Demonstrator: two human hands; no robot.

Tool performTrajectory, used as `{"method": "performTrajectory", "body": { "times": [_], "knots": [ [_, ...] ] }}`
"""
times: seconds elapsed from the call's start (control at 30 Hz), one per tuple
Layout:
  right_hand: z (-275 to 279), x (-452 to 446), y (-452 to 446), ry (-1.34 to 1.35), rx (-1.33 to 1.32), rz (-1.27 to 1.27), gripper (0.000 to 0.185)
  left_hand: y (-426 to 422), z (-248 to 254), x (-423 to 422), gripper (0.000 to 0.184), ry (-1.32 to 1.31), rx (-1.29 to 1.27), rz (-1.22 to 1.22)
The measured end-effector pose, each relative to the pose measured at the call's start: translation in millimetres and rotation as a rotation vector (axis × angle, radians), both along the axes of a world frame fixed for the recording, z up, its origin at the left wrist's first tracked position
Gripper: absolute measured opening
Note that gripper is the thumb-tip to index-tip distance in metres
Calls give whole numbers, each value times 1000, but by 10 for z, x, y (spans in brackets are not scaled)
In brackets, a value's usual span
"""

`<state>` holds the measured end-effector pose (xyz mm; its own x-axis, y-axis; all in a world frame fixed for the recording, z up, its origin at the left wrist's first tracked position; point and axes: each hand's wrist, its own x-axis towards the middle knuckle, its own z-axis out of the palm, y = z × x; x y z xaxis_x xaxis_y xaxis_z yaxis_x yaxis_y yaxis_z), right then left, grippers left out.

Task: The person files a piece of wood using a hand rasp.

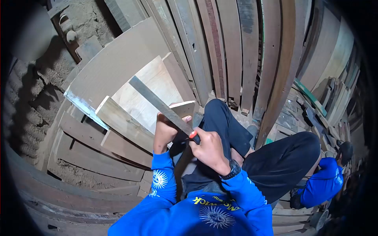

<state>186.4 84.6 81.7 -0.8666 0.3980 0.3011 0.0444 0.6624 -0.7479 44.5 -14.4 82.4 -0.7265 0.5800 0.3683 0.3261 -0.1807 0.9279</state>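
My right hand [210,147] is closed round the black and red handle of a flat metal file [155,100]. The file's long grey blade slants up and to the left, crossing in front of my left hand [166,129]. That hand grips a small wooden piece [186,107] with a pale edge, thumb showing beside it. The blade passes right at the piece's left end; whether they touch I cannot tell. Part of the left fingers is hidden behind the blade.
Pale boards [134,100] lean close to my left hand. Long planks [232,51] stand ahead, and a large flat panel [118,51] lies to the upper left. A person in a blue top [323,183] sits at the right. My bent knees [291,157] flank the work.
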Motion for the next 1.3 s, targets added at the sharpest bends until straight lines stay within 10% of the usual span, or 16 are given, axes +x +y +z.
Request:
{"method": "performTrajectory", "body": {
  "times": [1.3],
  "knots": [
    [-77, -85, -39, -27, -49, -14, 20, -146, -49, -176, 25, 57, -6, 69]
  ]
}}
